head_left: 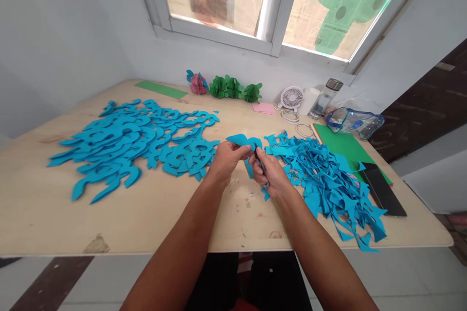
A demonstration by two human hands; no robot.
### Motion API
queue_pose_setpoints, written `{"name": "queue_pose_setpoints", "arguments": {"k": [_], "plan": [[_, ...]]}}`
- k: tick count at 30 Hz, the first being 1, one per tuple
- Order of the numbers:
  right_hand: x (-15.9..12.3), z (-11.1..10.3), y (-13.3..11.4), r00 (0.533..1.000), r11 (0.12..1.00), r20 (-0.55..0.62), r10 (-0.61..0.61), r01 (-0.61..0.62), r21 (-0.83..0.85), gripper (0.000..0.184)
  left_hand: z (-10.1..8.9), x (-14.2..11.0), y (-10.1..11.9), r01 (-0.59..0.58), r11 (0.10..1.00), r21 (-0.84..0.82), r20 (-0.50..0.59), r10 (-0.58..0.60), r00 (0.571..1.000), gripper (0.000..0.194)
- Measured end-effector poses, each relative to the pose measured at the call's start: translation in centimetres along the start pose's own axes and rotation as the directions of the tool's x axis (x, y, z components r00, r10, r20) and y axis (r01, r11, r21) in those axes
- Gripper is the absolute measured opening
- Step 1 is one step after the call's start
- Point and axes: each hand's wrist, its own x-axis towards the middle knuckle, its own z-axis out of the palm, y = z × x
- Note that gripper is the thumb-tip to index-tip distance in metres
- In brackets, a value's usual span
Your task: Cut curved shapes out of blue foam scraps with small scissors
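My left hand (pixel 228 156) pinches a curved piece of blue paper (pixel 239 140) by its lower edge, above the middle of the table. Closed round the grey handle of a pair of scissors (pixel 261 167), my right hand (pixel 272 173) is just right of it. The dark blades point up at the right end of the paper; fingers partly hide them. To the left lies a broad heap of curvy blue paper cut-outs (pixel 120 138). Jagged blue paper scraps (pixel 321 170) are piled at the right, close by my right hand.
Along the wall stand a pink paper ornament (pixel 199 83), green paper ornaments (pixel 226 87), a small white fan (pixel 292 98) and a clear bottle (pixel 326 99). Rolls of tape (pixel 290 116), a clear pouch (pixel 355 122), green sheets (pixel 339 145) and a black flat object (pixel 385 189) lie right.
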Motion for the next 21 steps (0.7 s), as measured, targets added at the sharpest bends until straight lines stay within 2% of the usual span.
{"name": "queue_pose_setpoints", "arguments": {"k": [12, 21], "plan": [[0.01, -0.1, 0.13, 0.999, 0.999, 0.05, 0.005, -0.008, 0.046, 0.046, -0.5, 0.2, -0.24, 0.013, 1.0, 0.004, 0.046, -0.013, 0.999, 0.025], [0.01, 0.0, -0.09, 0.999, 1.0, 0.028, 0.024, -0.025, 0.016, 0.045, -0.37, 0.4, -0.49, 0.073, 0.996, -0.043, -0.054, -0.075, 0.996, 0.019]]}}
